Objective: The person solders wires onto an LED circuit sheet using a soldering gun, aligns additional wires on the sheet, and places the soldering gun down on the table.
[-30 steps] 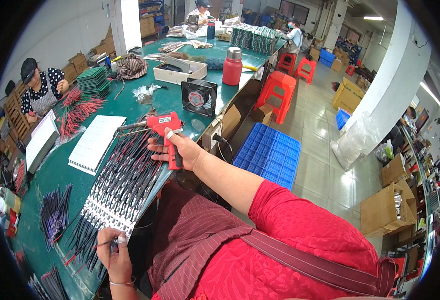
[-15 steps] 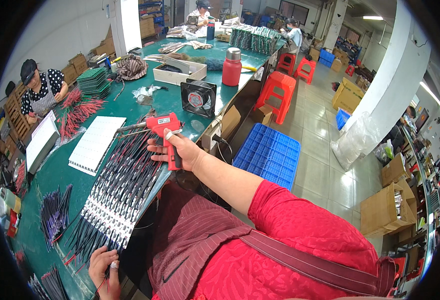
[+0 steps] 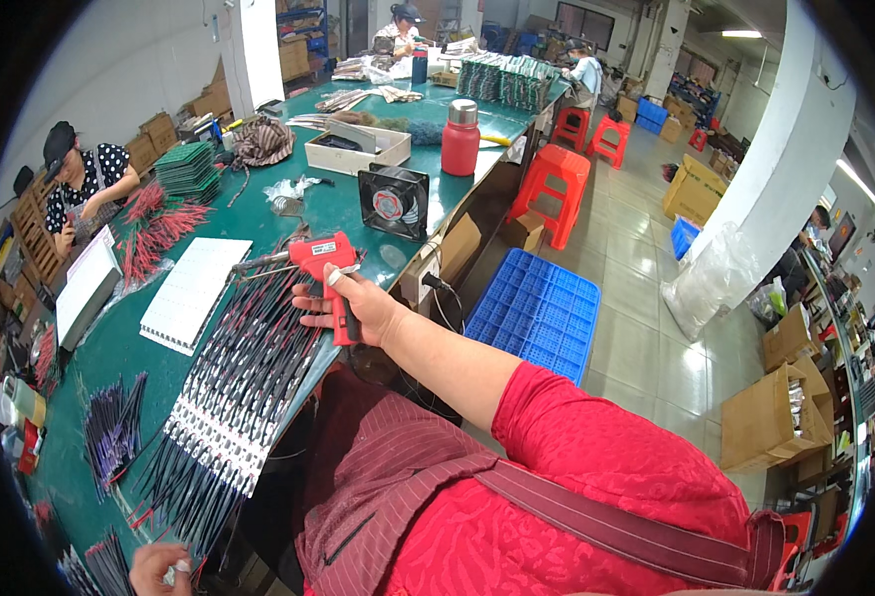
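Observation:
My right hand (image 3: 353, 303) is wrapped round the handle of a red soldering gun (image 3: 320, 254). The gun's metal tip points left, over the far end of a row of black and red wires (image 3: 258, 328). These wires lie side by side across a strip of small white boards (image 3: 221, 429) along the table's near edge. My left hand (image 3: 161, 570) is at the lower edge, just below the near wire ends, partly cut off by the picture. Its fingers are curled in, with a white wrap on one; whatever they hold is hidden.
Loose wire bundles (image 3: 114, 432) lie left on the green table (image 3: 288, 204). Beyond the wires are a white gridded sheet (image 3: 197, 290), a black fan (image 3: 395, 202) and a red flask (image 3: 460, 139). A blue crate (image 3: 537, 313) stands right. A co-worker (image 3: 84, 184) sits across.
My left hand has left the near wire ends and moved down and left, toward the picture's edge. My right hand keeps the soldering gun in nearly the same place, slightly lower.

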A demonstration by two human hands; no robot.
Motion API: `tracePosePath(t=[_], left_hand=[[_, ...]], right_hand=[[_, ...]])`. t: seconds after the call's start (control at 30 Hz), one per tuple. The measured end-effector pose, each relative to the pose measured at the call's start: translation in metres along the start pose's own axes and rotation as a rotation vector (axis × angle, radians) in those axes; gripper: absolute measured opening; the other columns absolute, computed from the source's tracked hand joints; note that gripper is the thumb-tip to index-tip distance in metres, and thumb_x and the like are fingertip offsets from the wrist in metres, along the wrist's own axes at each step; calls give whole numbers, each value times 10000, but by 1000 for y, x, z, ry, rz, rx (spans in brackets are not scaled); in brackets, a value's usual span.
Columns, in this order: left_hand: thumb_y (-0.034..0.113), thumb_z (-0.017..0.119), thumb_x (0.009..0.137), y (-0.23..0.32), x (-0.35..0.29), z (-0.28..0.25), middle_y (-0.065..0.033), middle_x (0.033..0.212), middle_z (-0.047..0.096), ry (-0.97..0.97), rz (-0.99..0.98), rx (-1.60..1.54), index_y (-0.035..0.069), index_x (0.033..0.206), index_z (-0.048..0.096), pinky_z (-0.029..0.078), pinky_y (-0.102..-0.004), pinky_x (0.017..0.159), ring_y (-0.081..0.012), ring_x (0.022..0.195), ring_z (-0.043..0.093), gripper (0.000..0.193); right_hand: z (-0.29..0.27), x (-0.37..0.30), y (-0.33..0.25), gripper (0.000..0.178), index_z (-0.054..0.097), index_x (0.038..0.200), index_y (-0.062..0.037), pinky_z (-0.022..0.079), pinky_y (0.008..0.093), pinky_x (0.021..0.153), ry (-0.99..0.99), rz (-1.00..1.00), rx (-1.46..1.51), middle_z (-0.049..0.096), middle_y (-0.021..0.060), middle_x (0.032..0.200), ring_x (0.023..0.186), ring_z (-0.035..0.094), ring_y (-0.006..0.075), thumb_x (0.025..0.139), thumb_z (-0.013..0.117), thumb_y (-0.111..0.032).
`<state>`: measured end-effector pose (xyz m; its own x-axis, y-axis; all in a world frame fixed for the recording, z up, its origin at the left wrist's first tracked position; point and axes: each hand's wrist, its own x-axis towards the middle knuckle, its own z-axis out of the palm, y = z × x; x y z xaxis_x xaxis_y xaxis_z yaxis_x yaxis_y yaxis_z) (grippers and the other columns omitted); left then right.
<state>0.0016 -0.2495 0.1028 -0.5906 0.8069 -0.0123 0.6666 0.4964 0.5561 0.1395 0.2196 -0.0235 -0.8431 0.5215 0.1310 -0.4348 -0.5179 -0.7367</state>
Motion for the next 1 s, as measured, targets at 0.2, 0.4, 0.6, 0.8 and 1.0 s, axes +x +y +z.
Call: tracePosePath(t=[0.2,0.4,0.6,0.8,1.0], left_hand=[[36,669,845,100,7,26,-150,1001,702,483,552,281,8,1001,737,485,-446,962,-327,961,661,172],[371,785,756,78,66,122,-220,1547,356,143,426,495,-25,1451,404,133,-598,1195,-422,1463,275,886],[265,862,664,30,70,147,-216,1609,241,156,265,502,1,1544,238,92,-595,1199,-412,1500,189,1110],[251,863,652,28,68,149,-216,1608,247,137,256,491,6,1537,262,108,-596,1194,-419,1497,195,1097],[196,862,634,25,65,143,-222,1597,263,145,310,469,14,1519,311,110,-579,1204,-421,1493,203,1059]], right_hand=[[6,-2,1,404,515,1349,-138,565,449,896,15,-5,24,652,99,1192,1067,657,237,1026,550,-377],[-3,0,-3,495,491,1383,-132,529,490,976,-8,-9,17,626,117,1234,1157,618,283,997,583,-427],[3,2,-3,423,501,1367,-133,559,453,911,-2,-3,17,637,109,1230,1088,648,248,1027,542,-382],[5,-2,-1,445,494,1377,-132,563,445,904,-11,-8,23,633,106,1230,1097,643,243,1023,547,-398],[5,-3,-1,454,495,1374,-136,560,439,898,-1,-9,28,636,108,1226,1086,647,242,1018,554,-413]])
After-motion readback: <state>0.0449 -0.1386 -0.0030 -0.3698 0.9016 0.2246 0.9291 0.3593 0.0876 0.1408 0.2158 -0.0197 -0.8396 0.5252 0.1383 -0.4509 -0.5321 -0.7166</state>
